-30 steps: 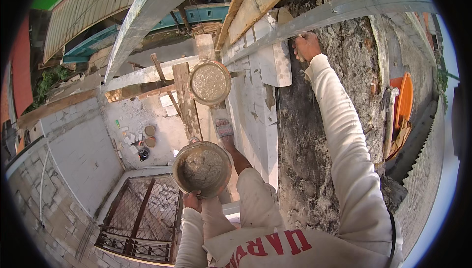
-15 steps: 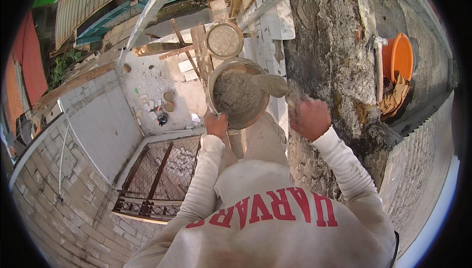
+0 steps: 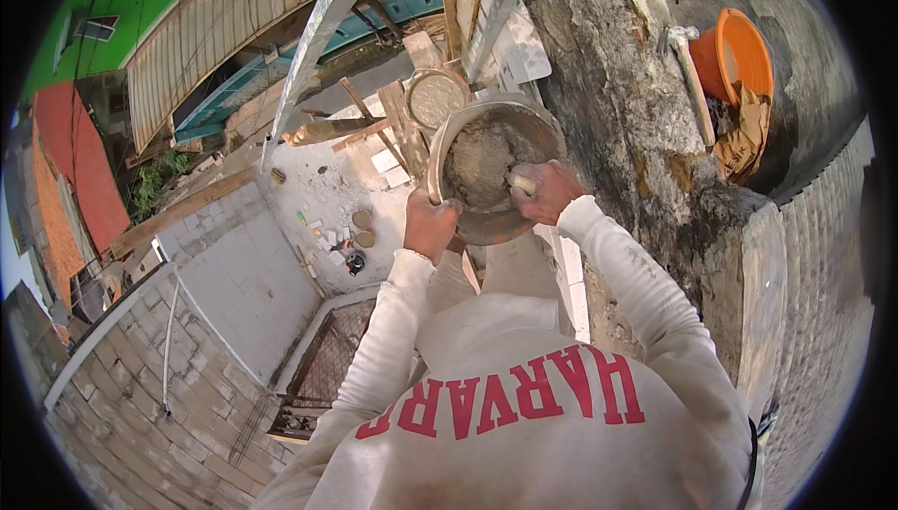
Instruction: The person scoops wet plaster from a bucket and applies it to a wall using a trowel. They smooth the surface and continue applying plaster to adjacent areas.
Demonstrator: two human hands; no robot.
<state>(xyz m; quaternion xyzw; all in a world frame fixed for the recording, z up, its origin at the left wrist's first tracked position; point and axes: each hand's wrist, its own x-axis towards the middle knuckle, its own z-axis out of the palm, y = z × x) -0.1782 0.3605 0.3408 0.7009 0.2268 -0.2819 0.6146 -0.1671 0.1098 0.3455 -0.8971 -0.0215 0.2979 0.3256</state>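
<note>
My left hand grips the rim of a dull, mortar-smeared bucket held out in front of my body. Inside it is wet grey mortar. My right hand is closed on the pale handle of a trowel at the bucket's right side; the blade is sunk in the mortar, out of sight. A second bucket of grey mix stands just beyond, among wooden boards.
A rough wall top runs along my right, with an orange bucket and crumpled brown bag beside it. Far below lies a littered floor. A metal beam angles overhead, and a block wall is at left.
My right hand moved from the beam at upper right down into the bucket, bringing the trowel into the mortar. The bucket in my left hand rose higher in view and shifted right.
</note>
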